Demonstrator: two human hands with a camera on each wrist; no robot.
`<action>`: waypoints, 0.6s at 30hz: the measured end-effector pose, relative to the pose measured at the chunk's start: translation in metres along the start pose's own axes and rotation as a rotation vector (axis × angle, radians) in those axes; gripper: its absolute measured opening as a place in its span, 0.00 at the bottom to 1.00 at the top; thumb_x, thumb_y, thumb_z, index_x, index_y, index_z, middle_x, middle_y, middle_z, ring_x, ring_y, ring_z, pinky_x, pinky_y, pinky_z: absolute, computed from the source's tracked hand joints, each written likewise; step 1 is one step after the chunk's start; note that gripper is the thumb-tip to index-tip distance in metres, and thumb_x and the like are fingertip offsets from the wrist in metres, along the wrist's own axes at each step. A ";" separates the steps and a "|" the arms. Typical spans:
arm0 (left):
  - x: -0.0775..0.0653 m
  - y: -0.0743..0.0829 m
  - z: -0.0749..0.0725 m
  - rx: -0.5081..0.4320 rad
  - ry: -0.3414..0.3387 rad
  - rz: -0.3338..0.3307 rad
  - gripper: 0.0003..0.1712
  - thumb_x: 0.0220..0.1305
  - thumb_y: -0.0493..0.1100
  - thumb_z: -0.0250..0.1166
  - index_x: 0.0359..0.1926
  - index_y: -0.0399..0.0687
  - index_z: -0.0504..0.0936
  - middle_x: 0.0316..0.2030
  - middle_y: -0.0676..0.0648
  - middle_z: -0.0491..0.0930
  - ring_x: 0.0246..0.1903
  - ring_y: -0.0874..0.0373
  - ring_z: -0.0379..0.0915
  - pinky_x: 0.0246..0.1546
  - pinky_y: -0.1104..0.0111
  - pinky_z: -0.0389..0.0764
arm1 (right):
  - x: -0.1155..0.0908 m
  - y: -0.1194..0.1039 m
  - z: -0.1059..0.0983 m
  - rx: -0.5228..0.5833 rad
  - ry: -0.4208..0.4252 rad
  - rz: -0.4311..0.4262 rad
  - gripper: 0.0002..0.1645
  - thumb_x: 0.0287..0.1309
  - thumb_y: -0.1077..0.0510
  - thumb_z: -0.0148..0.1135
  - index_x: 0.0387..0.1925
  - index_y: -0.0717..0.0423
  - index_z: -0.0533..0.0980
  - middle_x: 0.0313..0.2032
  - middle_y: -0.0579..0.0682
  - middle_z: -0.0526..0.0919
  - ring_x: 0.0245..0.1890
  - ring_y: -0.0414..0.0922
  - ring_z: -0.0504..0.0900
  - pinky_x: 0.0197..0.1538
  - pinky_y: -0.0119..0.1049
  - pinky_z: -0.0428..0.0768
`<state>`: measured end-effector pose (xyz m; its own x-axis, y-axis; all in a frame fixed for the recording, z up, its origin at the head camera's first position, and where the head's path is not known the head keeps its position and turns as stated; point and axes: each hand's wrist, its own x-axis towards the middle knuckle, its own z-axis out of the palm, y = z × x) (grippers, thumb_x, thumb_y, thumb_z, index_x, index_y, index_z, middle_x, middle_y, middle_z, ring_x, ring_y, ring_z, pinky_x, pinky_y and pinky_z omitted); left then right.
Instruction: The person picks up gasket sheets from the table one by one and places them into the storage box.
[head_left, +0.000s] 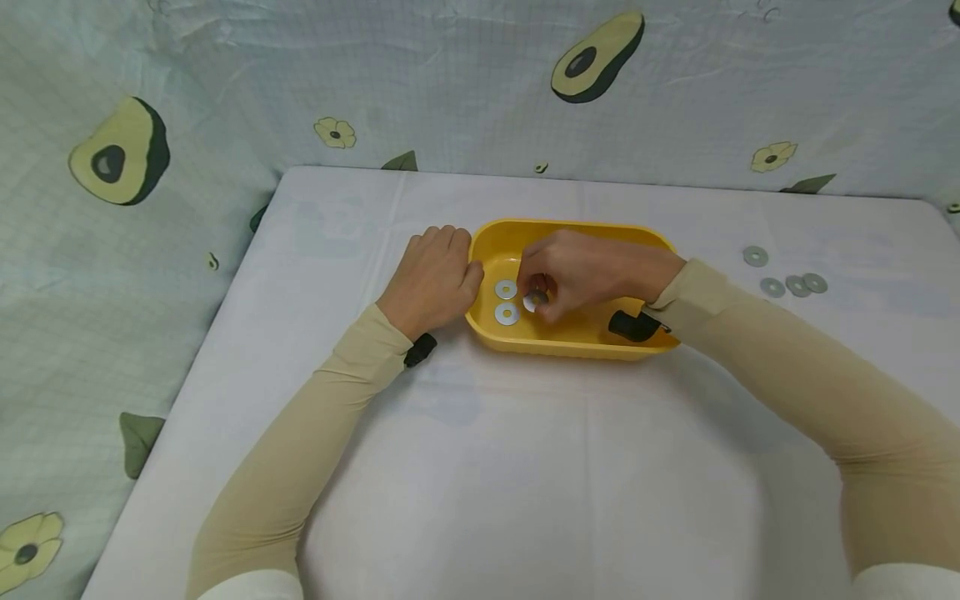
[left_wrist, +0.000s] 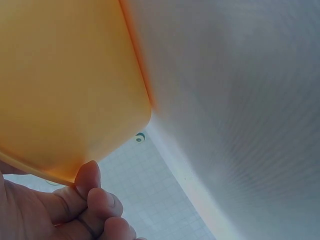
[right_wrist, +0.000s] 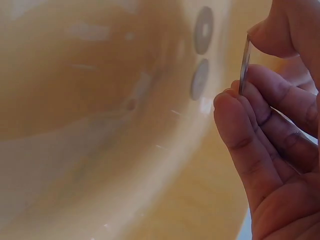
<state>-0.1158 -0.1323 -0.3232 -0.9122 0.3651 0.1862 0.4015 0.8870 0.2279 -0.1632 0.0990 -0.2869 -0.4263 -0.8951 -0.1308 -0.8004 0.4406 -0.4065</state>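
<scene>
A yellow plastic tray (head_left: 577, 348) sits on the white-covered table, its outside wall (left_wrist: 75, 80) filling much of the left wrist view. My left hand (head_left: 438, 282) grips the tray's left rim, fingers curled at the edge. Inside the tray, my right hand (head_left: 573, 271) pinches a flat metal washer (right_wrist: 245, 65) between thumb and fingers, seen almost edge-on in the right wrist view. Left of it, two more washers, a rear one (head_left: 506, 289) and a front one (head_left: 507, 314), lie flat on the tray floor near its left end.
Several loose washers lie on the table right of the tray, among them a single washer (head_left: 755, 256) behind an overlapping pair (head_left: 814, 283). Avocado-print cloth (head_left: 450, 92) hangs behind the table and along its left side. The white tabletop (head_left: 487, 467) extends in front of the tray.
</scene>
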 end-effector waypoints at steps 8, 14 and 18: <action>0.001 0.000 0.001 0.005 0.001 0.002 0.18 0.73 0.46 0.46 0.41 0.35 0.75 0.31 0.41 0.74 0.35 0.43 0.71 0.40 0.54 0.72 | 0.002 0.006 0.008 -0.006 -0.041 -0.013 0.11 0.50 0.59 0.68 0.38 0.52 0.84 0.34 0.45 0.83 0.31 0.37 0.75 0.39 0.30 0.76; 0.001 0.000 0.000 0.005 0.007 0.007 0.18 0.73 0.45 0.46 0.41 0.35 0.76 0.31 0.41 0.74 0.34 0.44 0.70 0.39 0.55 0.72 | 0.004 0.010 0.014 0.021 -0.053 -0.027 0.11 0.50 0.58 0.70 0.38 0.51 0.84 0.33 0.44 0.84 0.31 0.37 0.77 0.39 0.30 0.78; 0.001 -0.001 0.001 -0.006 0.001 0.002 0.18 0.73 0.45 0.46 0.41 0.35 0.75 0.31 0.42 0.74 0.34 0.44 0.70 0.39 0.55 0.71 | 0.005 0.011 0.015 0.029 -0.073 -0.026 0.10 0.50 0.58 0.69 0.37 0.51 0.84 0.33 0.44 0.83 0.32 0.37 0.77 0.39 0.30 0.78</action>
<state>-0.1170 -0.1324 -0.3240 -0.9113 0.3665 0.1876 0.4038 0.8845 0.2337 -0.1680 0.0981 -0.3057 -0.3727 -0.9094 -0.1848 -0.7980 0.4158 -0.4362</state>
